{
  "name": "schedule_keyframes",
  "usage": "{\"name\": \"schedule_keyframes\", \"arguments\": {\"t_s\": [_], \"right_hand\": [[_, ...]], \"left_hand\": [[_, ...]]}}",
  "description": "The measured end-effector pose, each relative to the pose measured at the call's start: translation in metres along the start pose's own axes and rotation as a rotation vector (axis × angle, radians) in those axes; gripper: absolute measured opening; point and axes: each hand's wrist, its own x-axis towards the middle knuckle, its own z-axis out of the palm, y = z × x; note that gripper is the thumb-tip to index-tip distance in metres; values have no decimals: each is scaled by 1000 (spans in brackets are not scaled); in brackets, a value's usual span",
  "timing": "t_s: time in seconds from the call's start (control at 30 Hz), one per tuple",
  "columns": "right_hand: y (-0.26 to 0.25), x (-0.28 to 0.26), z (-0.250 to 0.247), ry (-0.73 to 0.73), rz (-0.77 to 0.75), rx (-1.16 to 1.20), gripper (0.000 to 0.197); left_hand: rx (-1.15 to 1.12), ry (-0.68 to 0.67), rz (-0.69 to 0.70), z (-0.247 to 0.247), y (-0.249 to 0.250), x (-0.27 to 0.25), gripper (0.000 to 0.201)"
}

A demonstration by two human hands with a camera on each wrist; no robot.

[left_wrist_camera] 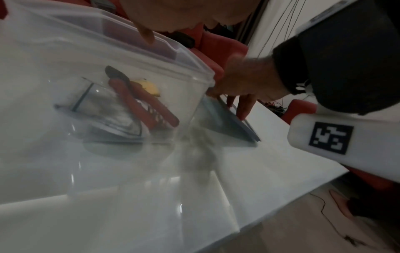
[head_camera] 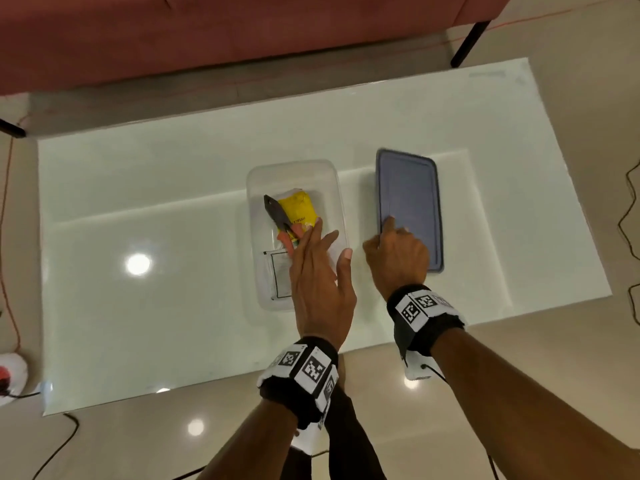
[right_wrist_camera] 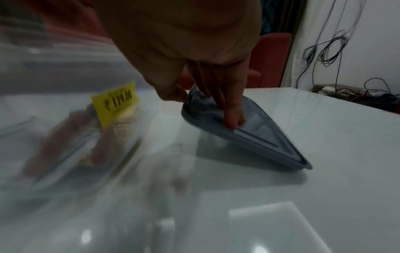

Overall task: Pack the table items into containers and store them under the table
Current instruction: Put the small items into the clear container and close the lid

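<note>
A clear plastic container [head_camera: 253,216] stands mid-table. Inside lie red-handled pliers [head_camera: 277,216], a yellow packet [head_camera: 298,207] and a clear pouch with black lines [head_camera: 280,278]. My left hand [head_camera: 330,242] is over the container's near right part with fingers straight, holding nothing. In the left wrist view the container [left_wrist_camera: 190,56] shows the pliers [left_wrist_camera: 147,106] through its wall. To the right lies a blue-grey lid [head_camera: 412,195]. My right hand [head_camera: 379,233] pinches its near left edge, fingers [right_wrist_camera: 233,119] on top and thumb at the rim, and the lid [right_wrist_camera: 270,142] looks tilted.
The glossy white table [head_camera: 156,209] has bare surface left and right of the container. A red sofa [head_camera: 242,36] runs along the far side. Cables [head_camera: 630,220] trail over the floor at the right, and a white power strip [head_camera: 10,372] lies at the left.
</note>
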Motion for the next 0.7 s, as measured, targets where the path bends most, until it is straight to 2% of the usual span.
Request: {"name": "schedule_keyframes", "arguments": {"t_s": [0.1,0.2,0.23,0.3,0.37,0.43,0.53,0.6,0.7], "right_hand": [[-17,-4,-42,260,43,231,43],[-36,-14,-83,588,82,606,41],[-42,-18,-93,670,97,721,41],[-53,-26,-102,743,127,897,36],[-57,-32,-99,698,147,975,35],[-59,-38,-84,530,141,943,36],[-59,-55,-49,320,137,723,30],[-56,-68,-29,241,141,553,29],[-52,-86,-12,144,133,440,27]], "left_hand": [[-72,6,-46,-7,9,13,36],[-151,43,-111,-19,23,34,33],[-141,63,-124,-24,26,41,35],[-115,94,-156,-36,32,54,42],[-171,108,-226,-47,34,61,46],[-220,120,-275,-57,30,61,44],[-30,156,-254,-66,14,40,40],[141,178,-262,-68,0,16,36],[229,158,-307,-69,-22,-15,37]]}}
